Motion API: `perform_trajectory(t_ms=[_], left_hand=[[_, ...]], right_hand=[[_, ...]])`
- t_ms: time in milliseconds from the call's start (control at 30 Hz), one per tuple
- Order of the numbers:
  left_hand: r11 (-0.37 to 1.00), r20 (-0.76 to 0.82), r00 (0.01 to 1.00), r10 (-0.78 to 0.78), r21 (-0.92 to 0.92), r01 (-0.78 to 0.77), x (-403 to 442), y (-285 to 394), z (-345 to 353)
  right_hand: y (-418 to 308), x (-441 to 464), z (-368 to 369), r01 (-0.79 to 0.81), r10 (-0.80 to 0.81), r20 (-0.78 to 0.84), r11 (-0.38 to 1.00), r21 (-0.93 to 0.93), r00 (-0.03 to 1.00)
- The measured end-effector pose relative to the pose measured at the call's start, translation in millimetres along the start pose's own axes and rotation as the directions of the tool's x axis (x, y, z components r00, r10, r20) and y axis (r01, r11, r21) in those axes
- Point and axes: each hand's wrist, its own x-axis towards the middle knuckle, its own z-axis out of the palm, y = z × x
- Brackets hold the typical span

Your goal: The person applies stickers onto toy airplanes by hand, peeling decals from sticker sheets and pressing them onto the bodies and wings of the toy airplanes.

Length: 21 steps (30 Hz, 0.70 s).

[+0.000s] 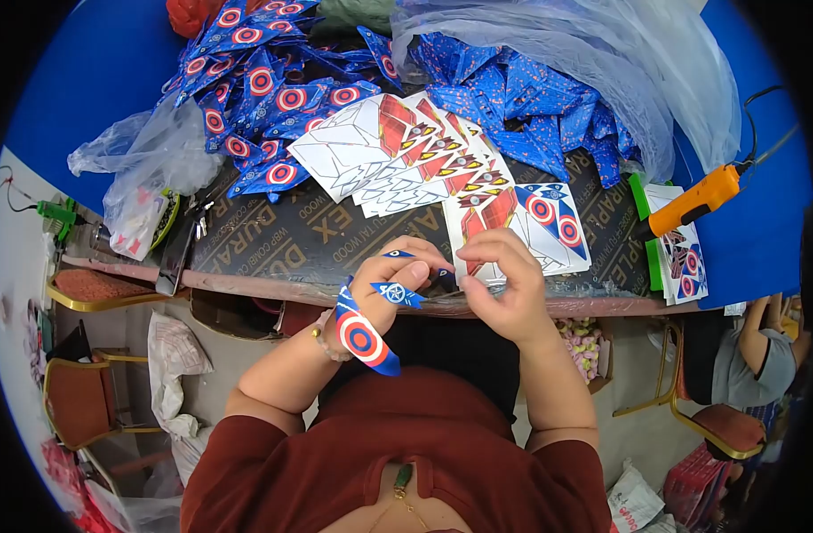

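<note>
at the far left of the dark tabletop (326, 253), a pile of folded blue pieces (261, 82) with ringed targets spreads beside clear plastic. nearer the body, the blue printed piece (362, 340) in hand lies over the left wrist, its ringed end hanging down and its star end by the thumb. the left hand (399, 277) is clamped on it, thumb against fingers. beyond, printed sheets (435, 166) lie fanned. the right hand (504, 282) curls in close, thumb and fingertips near each other; i cannot tell whether they pinch anything. the step in hand looks like fine fingertip work on that piece; the next move seems to call for a steady left hold and precise right fingertips. farthest right, an orange corded tool (695, 202) rests.
</note>
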Motion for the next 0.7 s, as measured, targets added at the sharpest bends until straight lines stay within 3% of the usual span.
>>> perform_trajectory(t_ms=[67,133,233,300,333,367,400,433,467,500,567,633,700], left_hand=[[1.000,0.011,1.000,-0.004,0.002,0.004,2,-7,0],[1.000,0.024,1.000,-0.005,0.005,0.005,4,-9,1],[0.984,0.119,0.991,-0.058,-0.161,0.077,12,-5,-1],[0.990,0.061,0.993,-0.103,-0.088,0.108,23,-17,-12],[0.955,-0.028,0.999,0.021,0.295,-0.012,31,-15,-17],[0.804,-0.057,0.989,0.138,0.589,-0.079,43,-10,-25],[0.561,-0.054,0.941,0.334,0.813,-0.153,63,-41,-44],[0.322,0.000,0.935,0.354,0.939,-0.122,81,-52,-65],[0.108,-0.081,0.944,0.320,0.993,0.048,98,-69,-78],[0.065,-0.133,0.964,0.232,0.990,0.121,108,-73,-89],[-0.001,-0.155,0.987,0.032,0.988,0.155,122,-74,-101],[0.002,-0.073,0.981,-0.181,0.997,0.074,129,-72,-96],[0.054,0.001,0.977,-0.214,0.999,0.011,127,-69,-87]], right_hand=[[1,-1,5,-0.045,0.046,-0.013,0.997,0.060,0.999],[8,-1,9,0.099,-0.103,-0.055,0.993,-0.069,0.993],[8,1,5,0.164,-0.176,-0.064,0.974,-0.153,0.982],[5,2,2,0.042,-0.054,-0.139,0.995,-0.090,0.989],[6,4,-2,-0.059,0.038,-0.213,0.994,-0.091,0.976],[19,7,-10,-0.087,0.053,-0.255,0.988,-0.125,0.966],[38,13,-20,-0.117,0.067,-0.297,0.981,-0.157,0.953],[53,21,-31,-0.174,0.108,-0.306,0.965,-0.198,0.946],[69,30,-43,-0.227,0.146,-0.317,0.944,-0.238,0.937],[95,36,-56,-0.221,0.126,-0.258,0.897,-0.382,0.958],[138,44,-76,-0.245,0.174,-0.175,0.755,-0.608,0.969],[168,50,-89,-0.298,0.299,-0.146,0.564,-0.770,0.943],[192,58,-100,-0.381,0.399,-0.162,0.566,-0.731,0.903]])
